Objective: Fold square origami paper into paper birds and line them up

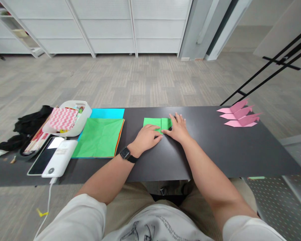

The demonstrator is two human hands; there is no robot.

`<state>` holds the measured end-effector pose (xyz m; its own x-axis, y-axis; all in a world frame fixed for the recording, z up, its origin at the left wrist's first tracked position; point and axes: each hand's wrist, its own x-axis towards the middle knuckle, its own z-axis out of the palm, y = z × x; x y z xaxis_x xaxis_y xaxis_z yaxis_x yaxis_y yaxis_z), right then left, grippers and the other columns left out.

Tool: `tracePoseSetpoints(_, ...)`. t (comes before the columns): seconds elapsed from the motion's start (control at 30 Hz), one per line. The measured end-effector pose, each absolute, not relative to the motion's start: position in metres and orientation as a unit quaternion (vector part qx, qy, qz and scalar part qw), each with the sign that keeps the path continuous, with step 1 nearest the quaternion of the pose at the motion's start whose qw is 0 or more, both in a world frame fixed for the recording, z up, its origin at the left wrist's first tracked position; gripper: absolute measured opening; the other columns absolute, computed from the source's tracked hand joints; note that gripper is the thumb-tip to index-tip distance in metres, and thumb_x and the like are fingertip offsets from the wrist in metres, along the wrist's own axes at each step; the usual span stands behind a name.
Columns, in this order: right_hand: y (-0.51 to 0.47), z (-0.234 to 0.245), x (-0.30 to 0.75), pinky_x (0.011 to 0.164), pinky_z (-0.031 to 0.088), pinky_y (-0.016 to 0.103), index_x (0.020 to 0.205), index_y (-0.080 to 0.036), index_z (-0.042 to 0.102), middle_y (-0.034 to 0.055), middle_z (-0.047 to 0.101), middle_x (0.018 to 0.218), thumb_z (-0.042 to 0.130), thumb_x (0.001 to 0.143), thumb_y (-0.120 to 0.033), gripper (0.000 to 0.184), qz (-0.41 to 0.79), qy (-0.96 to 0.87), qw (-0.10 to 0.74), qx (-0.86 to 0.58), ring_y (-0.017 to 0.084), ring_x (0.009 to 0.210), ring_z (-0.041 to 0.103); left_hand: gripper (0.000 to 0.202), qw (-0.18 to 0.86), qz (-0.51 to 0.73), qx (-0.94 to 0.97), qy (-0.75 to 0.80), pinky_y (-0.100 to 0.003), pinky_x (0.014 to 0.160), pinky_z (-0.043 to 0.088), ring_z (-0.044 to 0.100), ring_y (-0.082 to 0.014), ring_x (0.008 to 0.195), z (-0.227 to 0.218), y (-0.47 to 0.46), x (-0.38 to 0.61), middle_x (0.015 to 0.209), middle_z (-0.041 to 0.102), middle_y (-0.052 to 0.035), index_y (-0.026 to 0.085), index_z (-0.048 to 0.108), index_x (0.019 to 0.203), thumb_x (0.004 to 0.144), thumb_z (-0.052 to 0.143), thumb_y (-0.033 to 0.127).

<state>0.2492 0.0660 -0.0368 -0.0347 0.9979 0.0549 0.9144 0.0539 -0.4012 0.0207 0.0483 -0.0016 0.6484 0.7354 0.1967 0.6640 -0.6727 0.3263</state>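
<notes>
A green sheet of paper [153, 123], partly folded, lies on the black table [215, 147] in front of me. My left hand [146, 138], a watch on its wrist, presses down on the sheet's near edge with its fingers curled. My right hand [178, 129] lies flat on the paper's right part with its fingers stretched out. Neither hand lifts the paper; both pin it against the table.
A stack of coloured sheets [99, 137], green on top, lies at the left. Beyond it are a white tray [69, 117] with patterned paper, a phone [43, 157] and a white power bank [60, 157]. Three pink folded shapes [239, 115] rest at the far right.
</notes>
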Motion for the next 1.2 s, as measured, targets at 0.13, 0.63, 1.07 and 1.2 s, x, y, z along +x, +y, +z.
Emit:
tracePoseSetpoints(0.13, 0.075, -0.041, 0.263, 0.132, 0.013, 0.069, 0.169, -0.021, 0.039, 0.0222, 0.022, 0.18, 0.081, 0.082, -0.069, 0.108, 0.131, -0.681, 0.175, -0.699, 0.048, 0.167, 0.015, 0.026, 0.12, 0.163, 0.899, 0.389, -0.05, 0.118, 0.05, 0.067, -0.03, 0.128, -0.003, 0.048, 0.021, 0.138, 0.076, -0.0077, 0.027, 0.088, 0.105, 0.105, 0.063, 0.034)
tracePoseSetpoints(0.63, 0.098, -0.038, 0.307, 0.125, 0.037, 0.058, 0.147, -0.013, 0.064, 0.0255, 0.055, 0.157, 0.073, 0.088, -0.031, 0.062, 0.048, -0.559, 0.337, -0.756, 0.038, 0.149, 0.048, 0.027, 0.147, 0.165, 0.89, 0.399, -0.05, 0.117, 0.05, 0.066, -0.0303, 0.128, 0.001, 0.046, 0.022, 0.138, 0.075, -0.0079, 0.026, 0.087, 0.102, 0.105, 0.062, 0.036)
tracePoseSetpoints(1.07, 0.078, -0.029, 0.259, 0.108, 0.049, 0.053, 0.124, -0.027, 0.081, 0.0118, 0.073, 0.128, 0.068, 0.096, -0.029, 0.031, 0.08, -0.734, 0.268, -0.619, 0.034, 0.122, 0.063, 0.012, 0.161, 0.172, 0.882, 0.408, -0.05, 0.117, 0.049, 0.066, -0.0292, 0.127, 0.001, 0.047, 0.022, 0.138, 0.075, -0.0054, 0.027, 0.083, 0.104, 0.098, 0.073, 0.027)
tracePoseSetpoints(1.2, 0.079, -0.03, 0.267, 0.11, 0.047, 0.056, 0.117, -0.026, 0.082, 0.0128, 0.071, 0.132, 0.067, 0.098, -0.035, 0.026, 0.072, -0.703, 0.251, -0.662, 0.036, 0.124, 0.061, 0.009, 0.17, 0.184, 0.882, 0.398, -0.05, 0.119, 0.047, 0.066, -0.0284, 0.127, 0.0, 0.048, 0.023, 0.136, 0.075, -0.0058, 0.025, 0.081, 0.102, 0.098, 0.073, 0.027)
